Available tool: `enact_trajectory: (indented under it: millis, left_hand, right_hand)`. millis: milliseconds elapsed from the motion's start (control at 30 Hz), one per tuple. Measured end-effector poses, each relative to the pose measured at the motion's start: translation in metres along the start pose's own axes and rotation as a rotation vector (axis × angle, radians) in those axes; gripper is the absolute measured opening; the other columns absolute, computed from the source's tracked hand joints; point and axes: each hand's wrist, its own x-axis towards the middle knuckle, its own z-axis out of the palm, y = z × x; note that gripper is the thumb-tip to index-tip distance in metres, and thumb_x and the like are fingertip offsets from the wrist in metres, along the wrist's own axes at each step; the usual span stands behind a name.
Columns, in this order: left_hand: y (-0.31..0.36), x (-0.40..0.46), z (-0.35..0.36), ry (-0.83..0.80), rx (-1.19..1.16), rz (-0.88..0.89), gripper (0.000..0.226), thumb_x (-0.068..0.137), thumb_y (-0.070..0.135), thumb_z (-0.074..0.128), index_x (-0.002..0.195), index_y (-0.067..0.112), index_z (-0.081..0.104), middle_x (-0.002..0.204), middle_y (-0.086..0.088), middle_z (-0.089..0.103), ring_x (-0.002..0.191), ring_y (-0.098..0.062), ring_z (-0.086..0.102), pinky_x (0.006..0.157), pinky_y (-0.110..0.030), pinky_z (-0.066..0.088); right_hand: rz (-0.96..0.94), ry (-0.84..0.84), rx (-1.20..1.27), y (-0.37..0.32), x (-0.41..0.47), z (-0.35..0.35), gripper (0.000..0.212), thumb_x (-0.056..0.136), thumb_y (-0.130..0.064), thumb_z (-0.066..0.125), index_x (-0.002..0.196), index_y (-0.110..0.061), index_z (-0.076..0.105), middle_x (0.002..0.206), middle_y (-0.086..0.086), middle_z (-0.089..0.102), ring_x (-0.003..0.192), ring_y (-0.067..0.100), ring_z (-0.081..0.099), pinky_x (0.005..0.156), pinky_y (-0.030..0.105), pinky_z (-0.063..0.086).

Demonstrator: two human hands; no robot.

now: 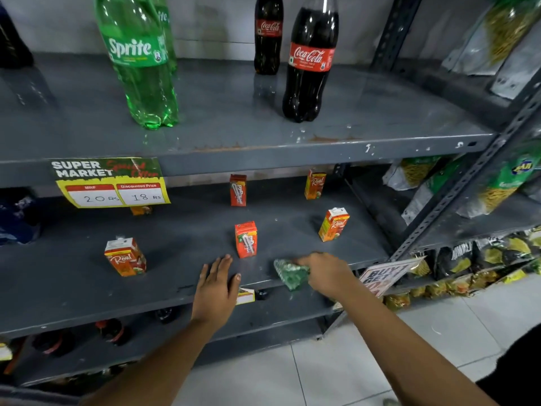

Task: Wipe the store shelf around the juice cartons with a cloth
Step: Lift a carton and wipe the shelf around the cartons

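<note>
Several small orange juice cartons stand apart on the grey middle shelf (181,247): one at front left (125,257), one at front centre (246,239), one to the right (333,224), and two further back (238,190) (314,185). My right hand (325,272) is shut on a crumpled green cloth (291,272) pressed on the shelf near its front edge, just right of the centre carton. My left hand (218,284) rests flat on the shelf, fingers apart, just below and left of that carton.
The shelf above carries a Sprite bottle (140,63) and two Coca-Cola bottles (310,63). A price sign (109,183) hangs from its front edge. Snack packets (494,183) fill the rack at right. Dark bottles (112,331) stand on the shelf below, over a tiled floor.
</note>
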Motion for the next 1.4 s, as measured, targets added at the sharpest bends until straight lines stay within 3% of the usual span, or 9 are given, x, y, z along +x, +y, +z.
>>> enact_trajectory:
  millis: [233, 467, 600, 700, 833, 900, 1067, 1267, 1400]
  left_hand:
    - [0.022, -0.001, -0.003, -0.121, 0.224, 0.160, 0.087, 0.090, 0.067, 0.027, 0.152, 0.006, 0.029, 0.161, -0.008, 0.027, 0.148, -0.029, 0.022, 0.118, -0.040, 0.002]
    - [0.070, 0.018, 0.014, -0.129, 0.276, 0.094, 0.102, 0.078, 0.076, 0.023, 0.156, 0.011, 0.013, 0.164, -0.001, 0.010, 0.151, -0.026, 0.005, 0.122, -0.042, 0.000]
    - [0.041, 0.011, 0.002, -0.120, 0.340, 0.096, 0.094, 0.085, 0.073, 0.036, 0.155, 0.010, 0.023, 0.162, -0.003, 0.023, 0.150, -0.027, 0.016, 0.119, -0.042, 0.005]
    - [0.029, -0.012, 0.003, -0.144, 0.341, 0.127, 0.089, 0.091, 0.069, 0.034, 0.154, 0.009, 0.022, 0.162, -0.005, 0.022, 0.150, -0.025, 0.016, 0.119, -0.041, 0.004]
    - [0.036, -0.027, 0.003, -0.144, 0.307, 0.223, 0.076, 0.100, 0.059, 0.022, 0.156, 0.008, 0.014, 0.164, -0.005, 0.012, 0.151, -0.022, 0.007, 0.120, -0.042, 0.005]
    - [0.049, -0.017, 0.003, -0.145, 0.289, 0.295, 0.073, 0.102, 0.057, 0.021, 0.156, 0.008, 0.013, 0.164, -0.003, 0.011, 0.152, -0.021, 0.006, 0.120, -0.042, 0.006]
    - [0.082, 0.029, 0.003, -0.107, 0.224, 0.285, 0.070, 0.102, 0.054, 0.018, 0.155, 0.008, 0.019, 0.163, -0.004, 0.017, 0.151, -0.020, 0.008, 0.121, -0.041, 0.007]
    - [0.087, 0.066, -0.005, -0.011, 0.152, 0.090, 0.070, 0.097, 0.046, 0.016, 0.154, 0.006, 0.022, 0.161, -0.010, 0.025, 0.150, -0.027, 0.017, 0.122, -0.036, 0.002]
    - [0.093, 0.072, -0.005, -0.040, 0.246, 0.065, 0.074, 0.095, 0.049, 0.008, 0.154, 0.006, 0.021, 0.161, -0.010, 0.025, 0.150, -0.028, 0.015, 0.122, -0.044, 0.003]
  right_hand:
    - [0.082, 0.318, -0.045, -0.008, 0.022, -0.036, 0.056, 0.084, -0.007, 0.057, 0.134, -0.032, 0.050, 0.126, 0.007, 0.056, 0.113, 0.033, 0.056, 0.082, 0.041, 0.052]
    - [-0.199, -0.126, -0.069, 0.038, 0.077, -0.023, 0.074, 0.086, -0.008, 0.047, 0.150, -0.034, 0.021, 0.163, -0.002, 0.006, 0.142, 0.034, 0.029, 0.110, 0.044, 0.037]
    - [-0.319, -0.224, -0.037, 0.026, 0.050, -0.010, 0.074, 0.087, -0.007, 0.046, 0.150, -0.035, 0.019, 0.161, 0.003, 0.017, 0.142, 0.032, 0.029, 0.109, 0.037, 0.035]
    - [-0.303, -0.324, 0.061, 0.040, 0.026, -0.006, 0.063, 0.085, -0.004, 0.043, 0.141, -0.032, 0.043, 0.153, 0.001, 0.036, 0.134, 0.030, 0.041, 0.101, 0.030, 0.040]
    - [-0.189, 0.009, 0.151, 0.047, 0.014, -0.032, 0.050, 0.086, -0.010, 0.048, 0.133, -0.028, 0.052, 0.125, 0.011, 0.062, 0.110, 0.033, 0.059, 0.083, 0.034, 0.048]
    - [-0.154, 0.100, 0.046, 0.044, 0.014, -0.035, 0.053, 0.087, -0.013, 0.049, 0.136, -0.032, 0.046, 0.121, 0.010, 0.064, 0.107, 0.033, 0.060, 0.082, 0.038, 0.050]
    - [-0.097, -0.053, -0.066, 0.037, 0.002, -0.015, 0.048, 0.088, -0.014, 0.048, 0.134, -0.029, 0.049, 0.135, 0.005, 0.056, 0.119, 0.032, 0.054, 0.095, 0.042, 0.049]
    - [-0.140, 0.149, -0.046, 0.006, 0.009, -0.029, 0.035, 0.086, -0.015, 0.052, 0.120, -0.023, 0.056, 0.111, 0.008, 0.067, 0.103, 0.031, 0.063, 0.077, 0.036, 0.050]
    - [-0.126, 0.070, -0.089, 0.004, 0.007, -0.016, 0.043, 0.086, -0.012, 0.054, 0.127, -0.026, 0.050, 0.116, 0.007, 0.066, 0.105, 0.033, 0.063, 0.080, 0.038, 0.051]
